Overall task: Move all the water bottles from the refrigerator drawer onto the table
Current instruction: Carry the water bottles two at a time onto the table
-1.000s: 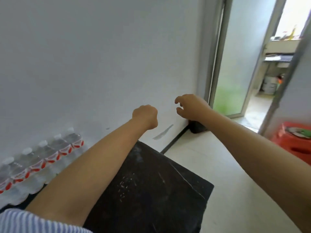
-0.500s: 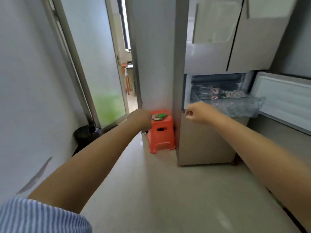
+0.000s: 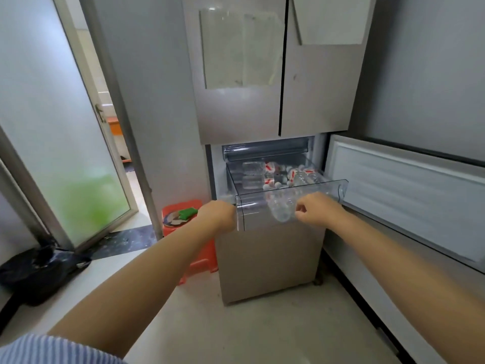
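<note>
Clear plastic marks the scene: a drawer (image 3: 291,200) stands pulled out of the fridge (image 3: 262,258), its door (image 3: 406,195) swung open to the drawer's right. Bottles (image 3: 273,174) with red-and-white labels lie on their sides inside, heaped toward the drawer's back, with one more pressed against its see-through front wall. Both arms reach toward the drawer. The left hand (image 3: 217,215) hangs at the drawer's left front corner, fingers curled into a loose fist that appears to hold nothing, though the corner's plastic blurs its edge. The right hand (image 3: 317,214) sits against the drawer's front wall, fingers curled, thumb and forefinger drawn close; whether it pinches the wall or merely hovers before it cannot be told. A red stool (image 3: 183,214) with a green item on top stands left of the drawer, beside a frosted glass door (image 3: 65,153). No table shows here.

The step in hand looks to be the reach for more bottles. To do it well, each hand should rise over the drawer's front rim, come down on a bottle's middle and wrap around it, since smooth round sides may roll or slip. Taking the near bottle first would keep the heap behind it from shifting. One bottle per hand would likely halve the trips.
</note>
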Motion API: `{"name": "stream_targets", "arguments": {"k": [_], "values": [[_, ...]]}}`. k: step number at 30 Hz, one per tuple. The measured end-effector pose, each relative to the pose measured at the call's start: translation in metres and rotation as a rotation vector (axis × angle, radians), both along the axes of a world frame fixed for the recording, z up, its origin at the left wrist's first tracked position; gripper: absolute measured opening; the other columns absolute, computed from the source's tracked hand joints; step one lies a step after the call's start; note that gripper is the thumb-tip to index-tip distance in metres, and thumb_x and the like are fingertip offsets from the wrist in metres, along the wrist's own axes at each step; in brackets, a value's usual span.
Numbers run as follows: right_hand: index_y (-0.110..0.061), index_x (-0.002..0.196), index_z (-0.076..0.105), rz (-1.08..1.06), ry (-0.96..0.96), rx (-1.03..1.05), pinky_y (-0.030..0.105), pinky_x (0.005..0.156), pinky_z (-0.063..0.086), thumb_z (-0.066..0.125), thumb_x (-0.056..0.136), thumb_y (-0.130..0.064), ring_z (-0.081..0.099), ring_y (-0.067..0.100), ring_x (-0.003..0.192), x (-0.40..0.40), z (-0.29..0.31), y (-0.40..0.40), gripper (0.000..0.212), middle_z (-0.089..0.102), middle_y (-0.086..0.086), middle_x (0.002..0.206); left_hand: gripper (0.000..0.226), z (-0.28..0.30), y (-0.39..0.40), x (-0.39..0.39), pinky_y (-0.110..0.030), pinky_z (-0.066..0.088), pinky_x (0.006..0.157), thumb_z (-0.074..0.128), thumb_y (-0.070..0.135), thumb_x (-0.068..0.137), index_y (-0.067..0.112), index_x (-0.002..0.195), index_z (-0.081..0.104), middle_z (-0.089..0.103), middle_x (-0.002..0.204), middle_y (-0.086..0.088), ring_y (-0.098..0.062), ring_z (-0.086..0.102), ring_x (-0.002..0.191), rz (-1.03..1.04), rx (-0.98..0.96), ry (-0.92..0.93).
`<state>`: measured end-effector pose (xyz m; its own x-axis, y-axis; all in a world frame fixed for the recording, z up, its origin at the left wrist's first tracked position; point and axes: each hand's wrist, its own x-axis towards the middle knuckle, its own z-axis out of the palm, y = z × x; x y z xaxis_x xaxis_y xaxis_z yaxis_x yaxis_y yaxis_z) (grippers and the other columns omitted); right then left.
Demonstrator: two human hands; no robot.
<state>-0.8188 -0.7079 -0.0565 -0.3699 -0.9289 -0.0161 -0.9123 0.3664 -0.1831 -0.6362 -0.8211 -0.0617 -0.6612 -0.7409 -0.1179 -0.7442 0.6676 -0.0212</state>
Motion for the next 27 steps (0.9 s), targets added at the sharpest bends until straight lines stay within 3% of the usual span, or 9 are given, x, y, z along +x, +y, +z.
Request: {"name": "stream_targets", "arguments": {"k": [5, 7, 12, 14, 17, 23, 25, 27], "values": [[-0.001, 0.095, 0.067, -0.045, 0.006, -0.025, 0.038, 0.076, 0.051, 0.048, 0.084, -0.015, 0.063, 0.031, 0.089, -0.053, -0.013, -0.066, 0.026, 0.068, 0.018, 0.100, 0.030, -0.013, -0.074, -0.046, -0.039, 0.048, 0.086, 0.043, 0.016, 0.091, 0.003, 0.113, 0.058, 0.059, 0.117, -0.016, -0.032, 0.056, 0.108, -0.018, -0.018, -0.002], [-0.001, 0.092, 0.065, -0.081, 0.030, -0.010, 0.034, 0.068, 0.044, 0.047, 0.085, -0.016, 0.058, 0.029, 0.082, -0.083, -0.020, -0.113, 0.024, 0.067, 0.018, 0.099, 0.031, -0.026, -0.126, -0.073, -0.038, 0.047, 0.085, 0.042, 0.018, 0.092, 0.005, 0.115, 0.058, 0.059, 0.119, -0.015, -0.031, 0.056, 0.108, -0.020, 0.001, -0.009], [0.000, 0.092, 0.065, -0.194, -0.043, 0.061, 0.027, 0.069, 0.037, 0.052, 0.085, -0.014, 0.059, 0.031, 0.092, -0.145, -0.040, -0.194, 0.021, 0.065, 0.021, 0.101, 0.029, -0.054, -0.218, -0.128, -0.038, 0.047, 0.083, 0.040, 0.016, 0.092, 0.002, 0.111, 0.057, 0.060, 0.117, -0.018, -0.033, 0.056, 0.106, -0.045, 0.070, -0.059], [-0.001, 0.100, 0.064, -0.230, -0.078, 0.108, 0.027, 0.072, 0.038, 0.052, 0.085, -0.015, 0.058, 0.031, 0.097, -0.169, -0.053, -0.218, 0.023, 0.065, 0.020, 0.108, 0.030, -0.068, -0.246, -0.146, -0.040, 0.047, 0.087, 0.040, 0.016, 0.092, 0.000, 0.111, 0.057, 0.059, 0.118, -0.019, -0.034, 0.055, 0.107, -0.053, 0.098, -0.050], [-0.010, 0.127, 0.049, -0.249, -0.091, 0.282, 0.032, 0.092, 0.041, 0.052, 0.087, -0.026, 0.050, 0.030, 0.118, -0.198, -0.074, -0.247, 0.043, 0.053, 0.014, 0.132, 0.033, -0.090, -0.276, -0.166, -0.042, 0.045, 0.092, 0.040, 0.019, 0.094, 0.001, 0.117, 0.055, 0.053, 0.124, -0.020, -0.034, 0.048, 0.116, -0.054, 0.105, -0.035], [-0.006, 0.129, 0.045, -0.395, -0.033, 0.197, 0.039, 0.102, 0.038, 0.058, 0.084, -0.040, 0.046, 0.032, 0.124, -0.248, -0.114, -0.307, 0.058, 0.049, 0.017, 0.136, 0.038, -0.142, -0.311, -0.178, -0.034, 0.021, 0.113, 0.036, 0.023, 0.095, 0.006, 0.125, 0.050, 0.044, 0.138, -0.014, -0.025, 0.029, 0.136, -0.107, 0.026, 0.008], [-0.008, 0.137, 0.036, -0.452, 0.048, 0.306, 0.047, 0.109, 0.030, 0.054, 0.085, -0.049, 0.037, 0.034, 0.131, -0.259, -0.126, -0.320, 0.069, 0.040, 0.017, 0.143, 0.041, -0.150, -0.315, -0.179, -0.032, 0.010, 0.118, 0.037, 0.024, 0.094, 0.007, 0.130, 0.047, 0.036, 0.146, -0.011, -0.023, 0.016, 0.143, -0.113, 0.042, 0.035], [-0.011, 0.142, 0.023, -0.555, 0.058, 0.333, 0.051, 0.107, 0.031, 0.058, 0.083, -0.046, 0.030, 0.038, 0.134, -0.267, -0.131, -0.329, 0.078, 0.033, 0.021, 0.146, 0.043, -0.153, -0.318, -0.179, -0.034, 0.004, 0.118, 0.037, 0.024, 0.094, 0.009, 0.133, 0.045, 0.032, 0.150, -0.011, -0.022, 0.010, 0.145, -0.126, 0.065, 0.024]]}}
